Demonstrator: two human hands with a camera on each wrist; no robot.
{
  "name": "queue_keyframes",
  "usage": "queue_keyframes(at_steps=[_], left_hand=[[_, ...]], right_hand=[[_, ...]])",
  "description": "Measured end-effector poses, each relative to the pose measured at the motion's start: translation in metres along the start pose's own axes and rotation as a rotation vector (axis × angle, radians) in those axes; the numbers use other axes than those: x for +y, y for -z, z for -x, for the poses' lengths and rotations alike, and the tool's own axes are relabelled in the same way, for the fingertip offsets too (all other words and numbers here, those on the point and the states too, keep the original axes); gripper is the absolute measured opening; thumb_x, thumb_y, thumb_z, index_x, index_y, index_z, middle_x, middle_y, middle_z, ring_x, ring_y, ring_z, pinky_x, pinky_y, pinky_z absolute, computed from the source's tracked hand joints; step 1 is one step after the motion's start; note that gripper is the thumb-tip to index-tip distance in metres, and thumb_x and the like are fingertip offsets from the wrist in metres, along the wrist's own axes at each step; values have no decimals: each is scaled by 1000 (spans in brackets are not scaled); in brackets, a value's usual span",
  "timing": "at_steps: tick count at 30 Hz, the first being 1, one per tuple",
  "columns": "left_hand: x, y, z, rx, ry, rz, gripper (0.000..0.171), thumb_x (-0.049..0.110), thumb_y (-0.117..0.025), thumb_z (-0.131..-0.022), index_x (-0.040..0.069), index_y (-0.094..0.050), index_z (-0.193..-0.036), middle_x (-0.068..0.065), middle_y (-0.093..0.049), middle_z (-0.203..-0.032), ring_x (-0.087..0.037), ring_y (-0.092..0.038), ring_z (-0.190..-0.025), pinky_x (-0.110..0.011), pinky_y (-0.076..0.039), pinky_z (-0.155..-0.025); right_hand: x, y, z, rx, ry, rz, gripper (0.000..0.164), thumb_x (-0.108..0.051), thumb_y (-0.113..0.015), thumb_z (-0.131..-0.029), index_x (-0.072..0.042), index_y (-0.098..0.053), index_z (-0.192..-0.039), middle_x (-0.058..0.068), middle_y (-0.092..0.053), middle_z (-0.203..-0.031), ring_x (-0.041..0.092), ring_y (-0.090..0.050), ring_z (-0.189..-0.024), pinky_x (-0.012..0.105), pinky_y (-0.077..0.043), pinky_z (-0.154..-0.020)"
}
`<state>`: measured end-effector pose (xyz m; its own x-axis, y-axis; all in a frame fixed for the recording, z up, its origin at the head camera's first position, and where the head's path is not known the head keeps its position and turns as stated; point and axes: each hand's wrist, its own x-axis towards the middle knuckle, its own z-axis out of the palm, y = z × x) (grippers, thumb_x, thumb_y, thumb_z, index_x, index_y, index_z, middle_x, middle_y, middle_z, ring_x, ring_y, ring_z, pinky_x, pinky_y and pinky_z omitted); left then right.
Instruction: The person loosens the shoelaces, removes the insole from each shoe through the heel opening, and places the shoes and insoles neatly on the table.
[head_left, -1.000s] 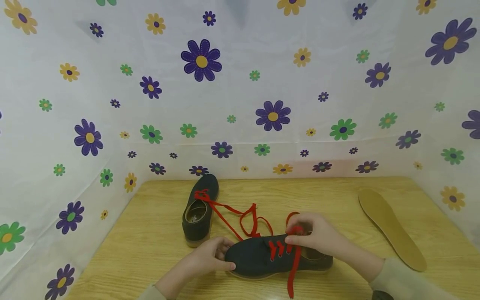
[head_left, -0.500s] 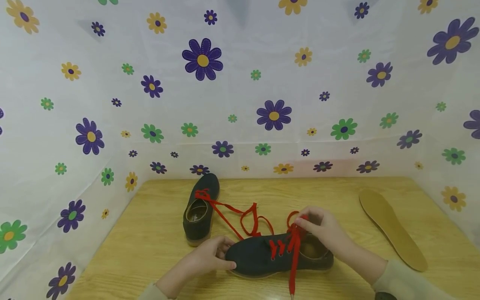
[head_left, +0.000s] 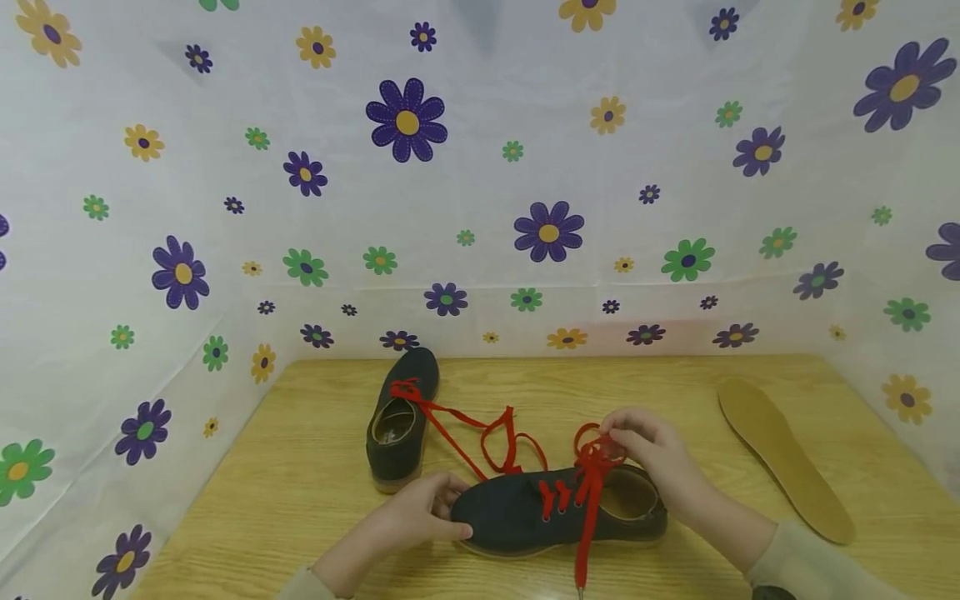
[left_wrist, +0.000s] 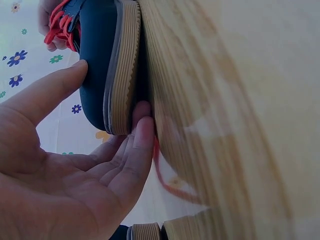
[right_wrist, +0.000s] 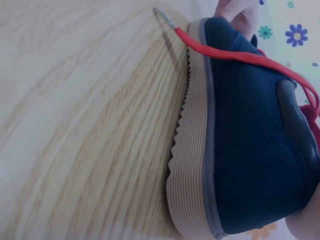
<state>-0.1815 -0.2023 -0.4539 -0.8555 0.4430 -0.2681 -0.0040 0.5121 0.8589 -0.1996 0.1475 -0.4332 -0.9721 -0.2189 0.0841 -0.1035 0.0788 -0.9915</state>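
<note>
A dark navy shoe (head_left: 502, 508) lies sideways on the wooden table, toe to the left. My left hand (head_left: 408, 517) grips its toe; in the left wrist view the thumb rests on the upper and the fingers reach under the sole (left_wrist: 125, 70). Over the shoe's opening, the fingertips of my right hand (head_left: 663, 458) pinch a loop of the red shoelace (head_left: 591, 492), which is bunched in loops above the eyelets. One lace end hangs over the near side, its metal tip (right_wrist: 164, 17) showing in the right wrist view, where most of the right hand is out of frame.
A matching shoe (head_left: 393, 464) stands behind on the left, its long red lace (head_left: 457, 414) trailing toward the held shoe. To the right lies a tan insole (head_left: 780, 458). A white flowered cloth (head_left: 480, 192) encloses the table (head_left: 645, 383) at the back and sides.
My right hand has shifted slightly right and up from the eyelets, uncovering the lace loops and the shoe's opening. The left hand keeps its grip on the toe.
</note>
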Motion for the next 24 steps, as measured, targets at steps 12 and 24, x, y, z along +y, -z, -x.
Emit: queue_keyframes(at_steps=[12,24], left_hand=[[-2,0,0,13,15,-3,47,5,-83,-90,-4,-62,-131,-11,-70,-112,-17,-68,-93,-36,-61,-83],[-1,-1,-1,6,7,-7,47,5,-83,-90,-5,-62,-131,-11,-69,-112,-17,-68,-93,-36,-60,-84]], right_hand=[[0,-6,-6,-236,140,325,19,-15,-83,-93,-2,-79,-106,2,-72,-93,1,-60,-81,21,-53,-72],[2,-1,-4,-193,59,181,19,-10,-70,-102,8,-69,-110,4,-72,-102,2,-67,-91,22,-59,-81]])
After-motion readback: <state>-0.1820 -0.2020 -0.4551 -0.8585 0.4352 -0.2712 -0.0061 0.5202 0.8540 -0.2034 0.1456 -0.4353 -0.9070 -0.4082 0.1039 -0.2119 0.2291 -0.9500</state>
